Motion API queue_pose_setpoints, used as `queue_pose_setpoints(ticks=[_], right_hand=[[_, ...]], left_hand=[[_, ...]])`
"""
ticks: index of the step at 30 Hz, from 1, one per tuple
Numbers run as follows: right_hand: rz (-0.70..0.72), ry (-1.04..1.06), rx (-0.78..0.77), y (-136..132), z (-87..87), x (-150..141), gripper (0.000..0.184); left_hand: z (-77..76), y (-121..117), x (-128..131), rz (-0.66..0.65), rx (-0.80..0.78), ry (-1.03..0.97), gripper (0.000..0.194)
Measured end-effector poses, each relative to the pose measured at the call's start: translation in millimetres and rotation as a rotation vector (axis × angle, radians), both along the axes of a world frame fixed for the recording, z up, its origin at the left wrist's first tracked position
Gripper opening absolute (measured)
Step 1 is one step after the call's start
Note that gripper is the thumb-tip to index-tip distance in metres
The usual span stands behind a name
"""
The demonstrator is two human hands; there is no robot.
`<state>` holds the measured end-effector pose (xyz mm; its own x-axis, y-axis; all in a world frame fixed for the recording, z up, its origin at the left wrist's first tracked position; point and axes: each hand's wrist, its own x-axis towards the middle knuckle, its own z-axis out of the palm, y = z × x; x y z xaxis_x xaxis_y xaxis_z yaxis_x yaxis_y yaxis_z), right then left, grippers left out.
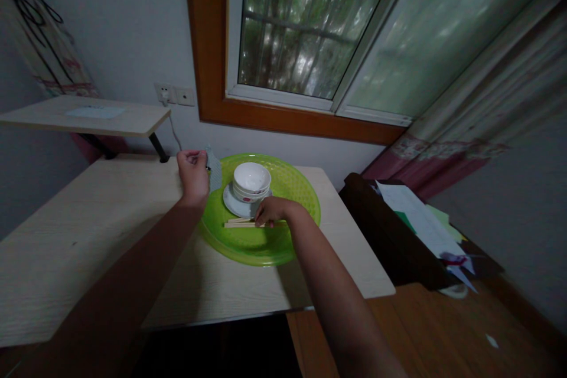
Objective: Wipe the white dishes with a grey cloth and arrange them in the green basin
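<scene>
Holding chopsticks (238, 223), right hand (273, 210), green tray (266, 248), red marking (247, 199) on stacked bowls (251, 176) unreadable

Pale yellow chopsticks (237, 224), lime-green tray (248, 253)

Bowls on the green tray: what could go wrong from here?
The stacked bowls might shift if the right hand knocks the white plate under them; it looks very close in this view. The chopsticks could fan apart or slip, being gripped only partway along. The grey cloth at the left hand could brush the bowls if swung right.
</scene>
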<state>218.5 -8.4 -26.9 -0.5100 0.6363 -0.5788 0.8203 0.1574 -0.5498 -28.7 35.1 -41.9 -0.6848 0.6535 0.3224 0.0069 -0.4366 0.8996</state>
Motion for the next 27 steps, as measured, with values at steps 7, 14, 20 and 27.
queue_pose_setpoints(ticks=[7,14,20,27], right_hand=[[-0.032,-0.131,0.010,3.4,-7.2,1.5,0.024],[-0.088,-0.151,0.029,0.6,-2.1,4.2,0.015],[-0.140,-0.134,0.124,-1.3,4.9,1.3,0.006],[-0.130,-0.049,-0.131,-4.1,-2.5,-2.6,0.007]], left_hand=[[-0.2,-0.4,-0.1,-0.016,-0.001,0.027,0.026],[3.2,-3.2,3.3,-0.063,-0.002,-0.006,0.028],[2.3,-2.8,3.5,-0.056,-0.010,0.021,0.026],[-0.5,-0.5,2.9,-0.043,-0.003,0.041,0.025]])
